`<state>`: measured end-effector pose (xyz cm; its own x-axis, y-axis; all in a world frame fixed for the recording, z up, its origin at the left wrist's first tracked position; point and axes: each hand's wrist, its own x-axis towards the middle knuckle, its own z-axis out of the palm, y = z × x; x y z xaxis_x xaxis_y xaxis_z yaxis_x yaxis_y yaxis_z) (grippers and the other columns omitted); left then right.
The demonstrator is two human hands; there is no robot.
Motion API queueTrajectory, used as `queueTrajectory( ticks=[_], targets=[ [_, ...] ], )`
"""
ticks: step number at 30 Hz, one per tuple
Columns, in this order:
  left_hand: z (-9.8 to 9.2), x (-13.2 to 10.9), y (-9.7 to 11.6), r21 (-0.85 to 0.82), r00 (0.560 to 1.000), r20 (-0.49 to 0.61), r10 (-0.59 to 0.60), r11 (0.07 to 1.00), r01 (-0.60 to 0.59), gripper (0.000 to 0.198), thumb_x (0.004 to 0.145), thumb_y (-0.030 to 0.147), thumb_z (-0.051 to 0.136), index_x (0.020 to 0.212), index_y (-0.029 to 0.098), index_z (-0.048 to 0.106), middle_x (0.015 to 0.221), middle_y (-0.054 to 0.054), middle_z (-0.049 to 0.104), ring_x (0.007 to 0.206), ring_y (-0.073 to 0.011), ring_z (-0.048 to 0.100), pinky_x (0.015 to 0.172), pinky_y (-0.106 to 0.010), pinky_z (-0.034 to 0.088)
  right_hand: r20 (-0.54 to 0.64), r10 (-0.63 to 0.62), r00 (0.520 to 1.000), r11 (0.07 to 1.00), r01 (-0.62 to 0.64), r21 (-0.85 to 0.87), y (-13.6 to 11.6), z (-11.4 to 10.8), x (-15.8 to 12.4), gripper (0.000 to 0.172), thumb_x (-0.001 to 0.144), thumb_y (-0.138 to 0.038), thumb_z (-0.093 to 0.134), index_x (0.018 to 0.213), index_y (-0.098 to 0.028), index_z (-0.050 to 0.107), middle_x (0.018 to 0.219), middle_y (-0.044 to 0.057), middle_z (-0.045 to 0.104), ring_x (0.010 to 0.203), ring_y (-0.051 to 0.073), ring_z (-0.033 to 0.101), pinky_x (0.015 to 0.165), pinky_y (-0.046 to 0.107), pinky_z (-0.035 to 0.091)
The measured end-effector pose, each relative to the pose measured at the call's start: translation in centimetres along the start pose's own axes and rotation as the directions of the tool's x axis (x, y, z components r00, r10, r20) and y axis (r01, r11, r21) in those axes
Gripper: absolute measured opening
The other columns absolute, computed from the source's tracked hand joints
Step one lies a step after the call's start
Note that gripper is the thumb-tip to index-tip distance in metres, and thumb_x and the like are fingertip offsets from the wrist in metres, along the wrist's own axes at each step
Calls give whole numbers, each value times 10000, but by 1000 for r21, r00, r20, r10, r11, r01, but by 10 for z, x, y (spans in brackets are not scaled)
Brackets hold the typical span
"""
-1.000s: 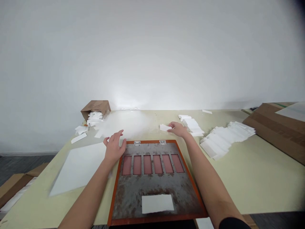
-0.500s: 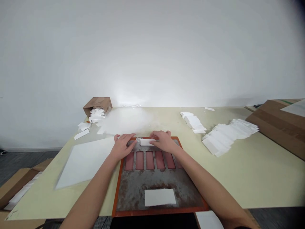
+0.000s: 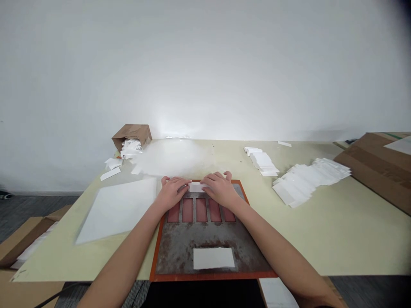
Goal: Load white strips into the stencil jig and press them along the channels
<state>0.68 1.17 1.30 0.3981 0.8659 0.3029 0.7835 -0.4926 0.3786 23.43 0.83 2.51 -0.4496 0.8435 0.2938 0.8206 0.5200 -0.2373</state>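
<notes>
A small white card piece (image 3: 197, 187) lies across the far end of a grey, stained metal plate (image 3: 176, 248) with an orange border. My left hand (image 3: 172, 192) has its thumb and fingertips together at the piece's left end. At the other end, my right hand (image 3: 221, 189) grips it between thumb and fingers, which partly cover it. Below my hands, several pink rectangular windows (image 3: 201, 210) run in a row across the plate; my right hand and forearm overlap the rightmost part. A white rectangular card (image 3: 213, 258) lies near the plate's front edge.
Fanned stacks of white cards (image 3: 308, 182) and a smaller stack (image 3: 262, 161) lie to the right, beside a large cardboard box (image 3: 379, 167). On the left are a translucent sheet (image 3: 118, 209) and a small carton (image 3: 133, 131) spilling white pieces. Another open box (image 3: 25, 239) sits lower left.
My left hand has moved right and closed in on the left end of the white card piece. My right hand stays at its right end. The view has shifted slightly.
</notes>
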Motion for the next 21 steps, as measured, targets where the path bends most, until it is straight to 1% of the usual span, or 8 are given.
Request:
queueTrajectory(
  ticks=[3,7,9,11,13,17,19,21],
  targets=[
    [1,1,2,-27,999,-19,-26,999,26,236,959,332,477,1063,290,686,1107,-27,750,1064,-240,653,915,-432,324,-31,-53,998,995,51,-82,-3,2,-3,190,951,-215,526,1073,-279,657,1153,50,697,1080,250,519,979,502,144],
    [1,0,2,-55,999,-26,-39,998,38,229,944,335,494,1044,290,695,1093,-19,753,1033,-233,660,907,-422,334,-122,-187,975,945,144,-293,-2,9,-6,223,974,-173,463,1016,-269,660,1133,47,699,1019,223,506,964,487,164],
    [2,-1,2,-63,999,-30,-44,997,42,229,940,343,494,1031,288,697,1092,-20,754,1032,-232,660,914,-424,332,-147,-222,964,927,162,-339,-1,12,-7,229,976,-163,451,991,-262,657,1110,43,700,993,213,499,961,476,171],
    [2,-1,1,-68,998,-39,-53,996,50,233,935,349,492,1020,283,699,1089,-27,754,1036,-235,657,922,-428,329,-152,-228,962,923,163,-347,0,11,-7,229,978,-162,444,981,-255,653,1093,41,701,984,211,497,962,471,170],
    [2,-1,0,-70,997,-51,-65,996,61,238,926,347,490,1014,277,699,1072,-33,756,1030,-238,657,925,-433,326,-129,-212,969,929,159,-336,-1,8,-8,238,979,-159,430,977,-246,652,1071,47,703,978,214,501,964,471,169],
    [2,-2,0,-70,993,-74,-90,994,85,237,900,322,491,1005,269,696,1032,-35,759,1011,-241,660,922,-445,322,-27,-168,985,945,153,-290,-7,0,-9,274,995,-201,390,930,-227,655,954,71,707,932,222,516,982,477,172],
    [1,-2,0,-67,992,-79,-94,994,89,236,890,316,492,1000,271,696,1024,-33,761,999,-241,663,921,-450,321,6,-191,982,946,185,-267,-11,-1,-9,284,995,-196,378,947,-231,656,926,74,704,919,222,521,1002,481,169],
    [1,-1,1,-61,992,-80,-95,994,90,238,887,316,488,991,271,697,1024,-35,761,988,-241,664,922,-453,322,26,-240,970,942,239,-237,-15,-1,-9,303,979,-143,367,978,-242,654,934,70,705,921,217,528,1016,480,168]
  ],
)
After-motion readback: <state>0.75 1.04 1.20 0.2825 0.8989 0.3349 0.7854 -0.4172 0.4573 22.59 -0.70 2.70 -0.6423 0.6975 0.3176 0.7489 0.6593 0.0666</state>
